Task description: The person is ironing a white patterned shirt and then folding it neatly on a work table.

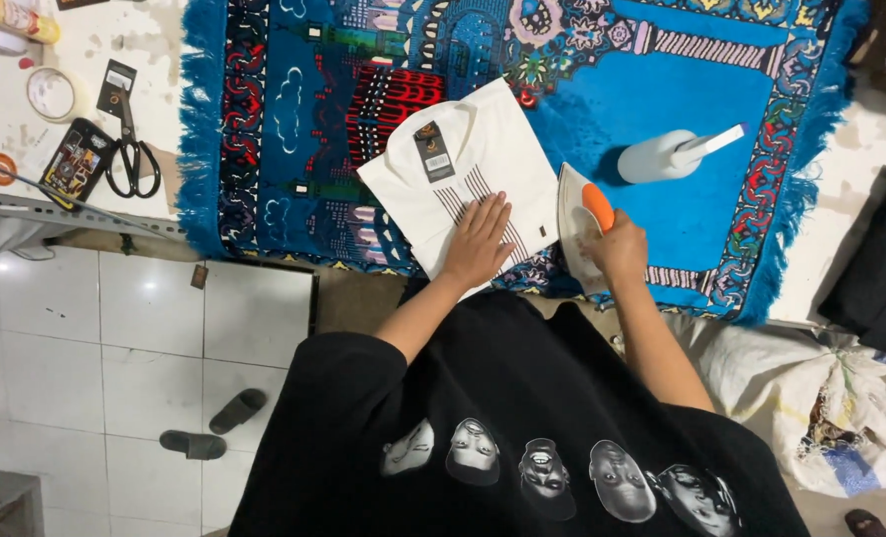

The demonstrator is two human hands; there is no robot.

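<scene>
left hand (480, 242) flat, fingers spread, pressing the folded white shirt (463, 179) on the blue rug (682, 199). right hand (619, 249) wrapped round the orange handle of the iron (577, 214), just right of the shirt's edge, long axis running away from the body. beyond: spray bottle (667, 156). far left: scissors (134, 159), tape roll (52, 93).

Folded shirt (468, 174) lies on rug (682, 189), iron (577, 224) just right.

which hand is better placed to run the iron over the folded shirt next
Right, probably. The right hand already grips the iron beside the folded white shirt, while the left hand lies flat on it.
</scene>
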